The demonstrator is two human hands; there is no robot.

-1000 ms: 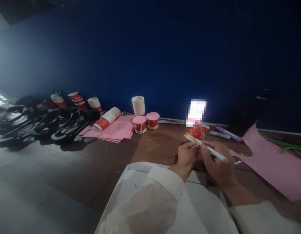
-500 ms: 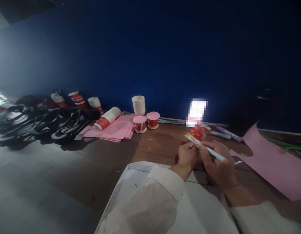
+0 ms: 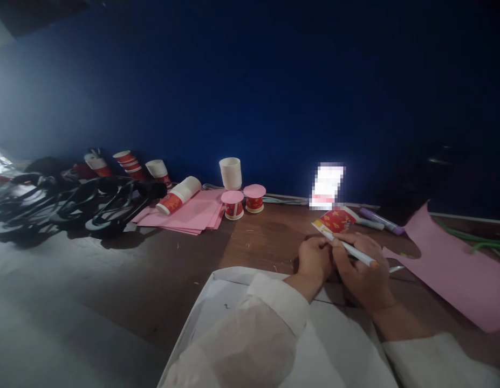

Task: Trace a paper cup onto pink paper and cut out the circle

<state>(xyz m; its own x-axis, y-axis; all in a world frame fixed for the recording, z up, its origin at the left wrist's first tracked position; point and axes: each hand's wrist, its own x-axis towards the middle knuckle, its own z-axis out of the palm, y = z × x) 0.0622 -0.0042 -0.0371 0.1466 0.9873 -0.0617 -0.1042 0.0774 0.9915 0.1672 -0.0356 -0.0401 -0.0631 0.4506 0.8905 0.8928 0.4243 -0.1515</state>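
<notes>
A red patterned paper cup lies tilted just beyond my two hands, its pale rim turned to the lower left. My left hand is closed at the cup's near side, fingers curled under and partly hidden as it steadies the cup. Between the fingertips of my right hand is a white marker with an orange end. The marker's front end meets the cup near its rim. Both hands are close together, almost touching.
Two short red cups with pink paper discs stand left of centre, near a white cup. A cup stack lies on pink sheets. Cut pink paper, purple marker, bright phone screen, black straps and white box surround.
The cup has shifted slightly right and turned a little. Both hands moved slightly with it, the marker staying in my right hand.
</notes>
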